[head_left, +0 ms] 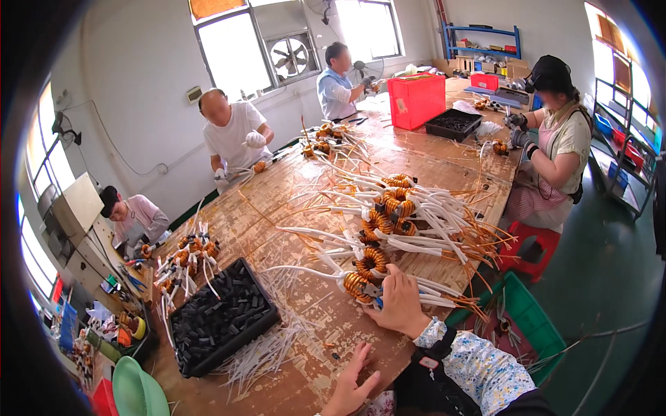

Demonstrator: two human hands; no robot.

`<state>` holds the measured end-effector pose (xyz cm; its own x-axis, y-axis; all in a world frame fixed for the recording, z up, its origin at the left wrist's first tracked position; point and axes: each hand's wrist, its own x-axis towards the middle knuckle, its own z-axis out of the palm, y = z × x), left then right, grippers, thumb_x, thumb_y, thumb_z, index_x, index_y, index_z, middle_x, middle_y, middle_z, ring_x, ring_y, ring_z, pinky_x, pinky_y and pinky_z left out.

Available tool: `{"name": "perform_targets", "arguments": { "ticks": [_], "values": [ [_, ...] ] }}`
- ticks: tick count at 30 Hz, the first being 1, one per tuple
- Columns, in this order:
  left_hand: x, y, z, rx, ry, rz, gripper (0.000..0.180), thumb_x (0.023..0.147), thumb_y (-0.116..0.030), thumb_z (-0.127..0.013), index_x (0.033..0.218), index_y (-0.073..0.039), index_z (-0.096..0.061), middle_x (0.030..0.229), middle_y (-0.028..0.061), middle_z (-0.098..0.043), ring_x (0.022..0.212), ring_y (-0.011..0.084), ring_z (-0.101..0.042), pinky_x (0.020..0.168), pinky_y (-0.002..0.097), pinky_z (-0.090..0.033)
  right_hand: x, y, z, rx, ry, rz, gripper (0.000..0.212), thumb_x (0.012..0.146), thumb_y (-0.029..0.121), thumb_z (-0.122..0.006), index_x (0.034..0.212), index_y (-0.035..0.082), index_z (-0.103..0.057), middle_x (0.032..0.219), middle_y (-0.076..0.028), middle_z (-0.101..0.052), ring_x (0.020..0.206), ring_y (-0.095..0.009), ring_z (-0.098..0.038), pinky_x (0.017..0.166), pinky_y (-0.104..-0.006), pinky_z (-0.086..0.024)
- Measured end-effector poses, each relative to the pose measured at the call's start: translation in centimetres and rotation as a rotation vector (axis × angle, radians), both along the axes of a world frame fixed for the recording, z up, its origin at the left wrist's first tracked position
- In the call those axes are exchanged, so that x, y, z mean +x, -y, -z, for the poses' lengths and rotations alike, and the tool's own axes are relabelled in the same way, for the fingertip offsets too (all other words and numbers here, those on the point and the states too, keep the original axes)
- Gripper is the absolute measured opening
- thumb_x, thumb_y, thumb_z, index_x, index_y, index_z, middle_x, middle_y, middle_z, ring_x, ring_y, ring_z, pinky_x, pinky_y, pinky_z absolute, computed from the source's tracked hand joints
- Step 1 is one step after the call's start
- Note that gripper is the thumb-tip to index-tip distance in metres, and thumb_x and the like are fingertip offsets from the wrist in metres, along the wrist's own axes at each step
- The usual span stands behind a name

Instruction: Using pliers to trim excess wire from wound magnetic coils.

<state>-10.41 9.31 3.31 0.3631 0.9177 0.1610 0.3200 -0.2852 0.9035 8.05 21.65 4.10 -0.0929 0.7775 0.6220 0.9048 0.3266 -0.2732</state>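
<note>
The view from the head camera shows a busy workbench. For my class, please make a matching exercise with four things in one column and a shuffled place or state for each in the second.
Column one:
1. Right hand
2. Left hand
3. Near black tray
4. Red crate

Column two:
A. Open, with nothing visible in it
B. Standing on the far part of the table
C. At the near end of a pile of copper-coloured coils
D. Heaped with small black pieces

Right pairs: 1-C, 2-A, 3-D, 4-B.
</note>
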Motion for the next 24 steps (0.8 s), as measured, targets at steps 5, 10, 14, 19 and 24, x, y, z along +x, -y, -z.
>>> {"name": "perform_targets", "arguments": {
  "ticks": [5, 10, 14, 19, 24],
  "values": [
    [0.5, 0.5, -2.2, -0.015, -0.004, 0.107, 0.054, 0.088, -0.006, -0.057, 0.138, -0.003, -0.036, 0.142, 0.0183, -0.036, 0.128, 0.0270, -0.040, 0.103, 0.0352, -0.035, 1.1, -3.1, -0.2, -0.045, -0.062, 0.138, 0.073, 0.063, 0.044, -0.076, 0.107, -0.005, -0.046, 0.111, -0.016, -0.046, 0.099, -0.032, -0.047, 0.078, -0.0436, -0.035],
    [0.1, 0.6, 0.3, -0.145, 0.072, 0.107, 0.058, 0.088, -0.006, -0.058, 0.140, -0.003, -0.033, 0.142, 0.0177, -0.036, 0.125, 0.0254, -0.044, 0.100, 0.0342, -0.039, 0.5, -7.3, 0.4, -0.074, -0.033, 0.167, 0.076, 0.066, 0.047, -0.074, 0.110, -0.007, -0.045, 0.107, -0.016, -0.047, 0.099, -0.031, -0.048, 0.074, -0.0437, -0.038],
    [0.3, -0.1, 0.8, -0.167, 0.174, 0.095, 0.049, 0.087, -0.005, -0.058, 0.134, -0.003, -0.042, 0.139, 0.0172, -0.039, 0.123, 0.0240, -0.045, 0.098, 0.0331, -0.041, 1.1, -10.2, -0.3, -0.180, -0.004, 0.258, 0.079, 0.069, 0.051, -0.071, 0.113, -0.008, -0.044, 0.110, -0.017, -0.047, 0.105, -0.032, -0.046, 0.083, -0.0477, -0.040],
    [0.4, -0.3, 0.9, -0.141, 0.207, 0.154, 0.051, 0.089, -0.008, -0.057, 0.136, -0.004, -0.040, 0.143, 0.0175, -0.035, 0.128, 0.0238, -0.041, 0.098, 0.0323, -0.042, 2.9, -12.8, 0.2, -0.188, 0.036, 0.271, 0.076, 0.071, 0.054, -0.070, 0.112, -0.005, -0.044, 0.112, -0.016, -0.046, 0.109, -0.031, -0.045, 0.084, -0.0486, -0.040],
    [0.1, 0.4, 1.0, -0.056, 0.194, 0.155, 0.051, 0.088, -0.009, -0.058, 0.136, -0.005, -0.040, 0.143, 0.0175, -0.036, 0.127, 0.0240, -0.042, 0.096, 0.0322, -0.042, 3.3, -12.4, -1.3, -0.291, 0.053, 0.204, 0.068, 0.073, 0.057, -0.067, 0.100, -0.002, -0.047, 0.101, -0.016, -0.050, 0.098, -0.031, -0.050, 0.081, -0.0413, -0.041]
  ]
}}
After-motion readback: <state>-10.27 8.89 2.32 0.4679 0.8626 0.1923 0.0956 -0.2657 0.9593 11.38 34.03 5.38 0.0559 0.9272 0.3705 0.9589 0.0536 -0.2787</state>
